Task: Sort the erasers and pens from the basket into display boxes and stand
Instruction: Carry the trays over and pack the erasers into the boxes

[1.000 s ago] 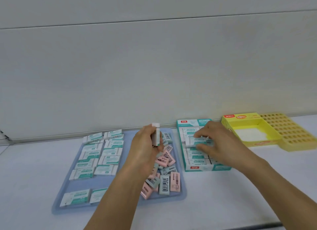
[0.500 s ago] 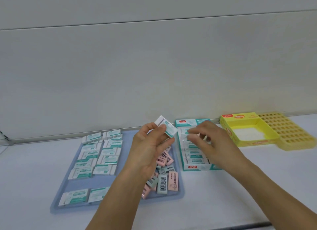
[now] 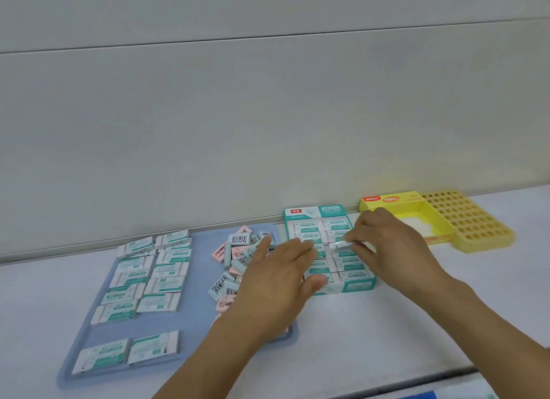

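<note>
Over the teal display box at the middle of the desk, the right hand pinches a white-and-teal eraser, apparently lowering it into a row, though blur hides the exact slot. The left hand lies open with straight fingers, its thumb touching the box's near left edge. Packing erasers is the step in hand. Next, probably, another must come from the blue tray to the left, where wrapped erasers and a loose pile remain.
</note>
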